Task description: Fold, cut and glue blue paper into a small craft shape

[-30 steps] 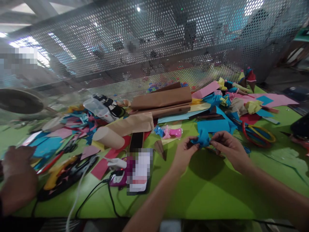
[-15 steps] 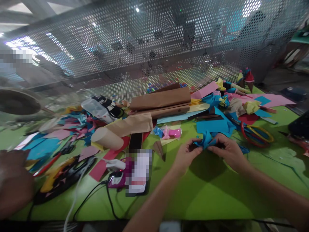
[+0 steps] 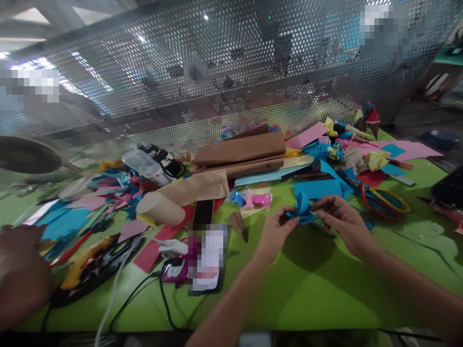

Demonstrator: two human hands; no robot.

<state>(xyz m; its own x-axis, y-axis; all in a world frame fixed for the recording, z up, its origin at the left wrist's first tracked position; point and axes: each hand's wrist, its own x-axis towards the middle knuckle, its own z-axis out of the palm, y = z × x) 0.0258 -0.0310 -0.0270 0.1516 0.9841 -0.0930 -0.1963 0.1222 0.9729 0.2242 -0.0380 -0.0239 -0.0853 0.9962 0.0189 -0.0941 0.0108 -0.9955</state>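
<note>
A twisted piece of blue paper (image 3: pixel 303 208) is pinched between the thumb and fingers of my left hand (image 3: pixel 275 230). My right hand (image 3: pixel 342 221) is just to the right of that paper, with fingers curled and the thumb a little apart from them. Its fingertips are close to the paper's right edge; contact there is hard to make out. Behind both hands lies a flat blue sheet (image 3: pixel 318 189). A small brown paper cone (image 3: pixel 238 225) rests on the green table to the left of my left hand.
Scissors with red and yellow handles (image 3: pixel 385 200) lie to the right. Brown paper rolls (image 3: pixel 240 147), a pale cardboard tube (image 3: pixel 161 208) and pink and blue plastic-wrapped items (image 3: pixel 253 198) lie further back. A phone (image 3: pixel 210 258) and cables are at left. Another person's hand (image 3: pixel 23 274) is at the far left.
My right hand's fingers have drawn back slightly to the right from the blue paper. The paper has tilted and shifted a little left, still in my left hand.
</note>
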